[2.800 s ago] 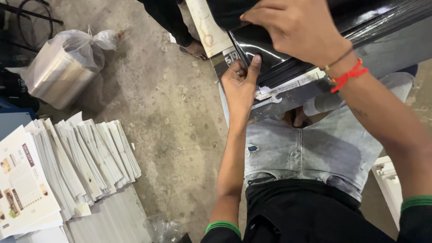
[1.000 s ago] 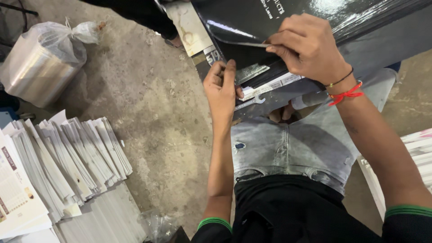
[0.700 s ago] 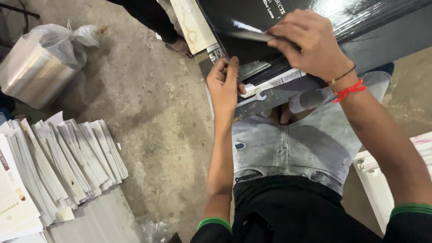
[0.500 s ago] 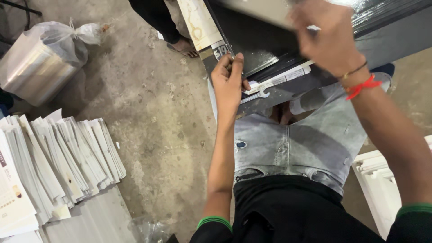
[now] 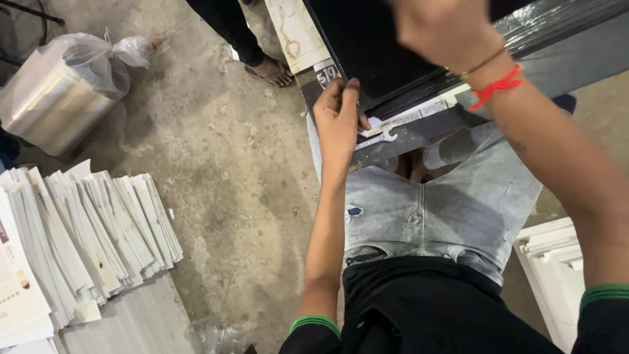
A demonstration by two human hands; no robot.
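Note:
A stack of glossy black sheets (image 5: 373,59) lies on a dark machine table (image 5: 563,46) just above my lap. My left hand (image 5: 337,121) pinches the stack's near left corner, thumb on top. Blurred at the top of the view, my right hand (image 5: 445,33) hovers over the black sheets; a red thread and a thin band circle its wrist. Whether it holds a sheet is hidden by the blur. A small silver wrench (image 5: 377,139) rests on the table's front ledge beside my left hand.
Fanned piles of white printed sheets (image 5: 98,236) lie on the concrete floor at left, with a plastic-wrapped silvery roll (image 5: 59,98) behind them. Another person's sandalled foot (image 5: 272,69) stands near the table corner. More white stacks (image 5: 557,262) sit at right.
My right hand, which pinched a sheet's edge on the black stack, has lifted up and away toward the top of the view. My left hand has stayed at the stack's corner.

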